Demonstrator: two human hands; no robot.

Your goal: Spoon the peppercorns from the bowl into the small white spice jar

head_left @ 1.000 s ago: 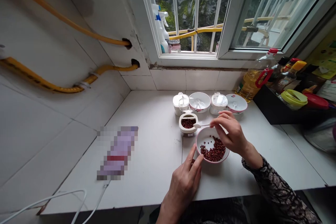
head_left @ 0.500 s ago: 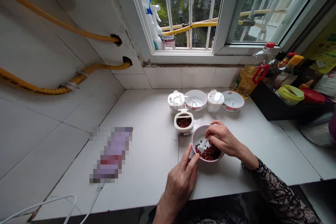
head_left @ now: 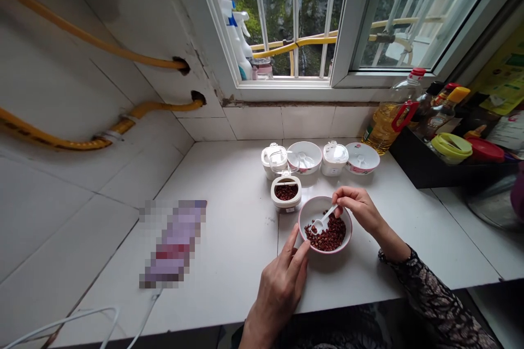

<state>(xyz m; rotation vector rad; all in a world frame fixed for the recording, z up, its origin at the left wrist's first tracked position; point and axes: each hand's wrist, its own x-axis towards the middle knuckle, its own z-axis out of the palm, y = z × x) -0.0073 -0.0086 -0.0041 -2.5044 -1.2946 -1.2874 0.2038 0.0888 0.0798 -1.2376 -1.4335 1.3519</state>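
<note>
My right hand [head_left: 357, 208] pinches the handle of a small white spoon [head_left: 322, 223]. The spoon's head carries a few dark red peppercorn-like grains, inside a white bowl with a pink rim [head_left: 314, 208]. Dark red grains [head_left: 329, 239] lie over the bottom of this bowl. At its near left side my left hand [head_left: 284, 275] holds the rim with the fingertips; its other fingers are curled underneath. Just behind stands a white seasoning jar [head_left: 286, 206], its clear lid flipped up, with the same kind of dark red grains inside.
Behind, a left lidded jar [head_left: 273, 161], a left bowl [head_left: 305, 157], a right lidded jar [head_left: 334, 159] and a right bowl [head_left: 363, 157] line the wall. An oil bottle [head_left: 385, 125] and a black condiment box [head_left: 417, 161] stand right. A blurred-out phone-like object [head_left: 176, 245] lies left.
My right hand has drawn up and to the right, lifting the spoon slightly over the grains, so more of the spoon and bowl shows. My left hand stays at the rim.
</note>
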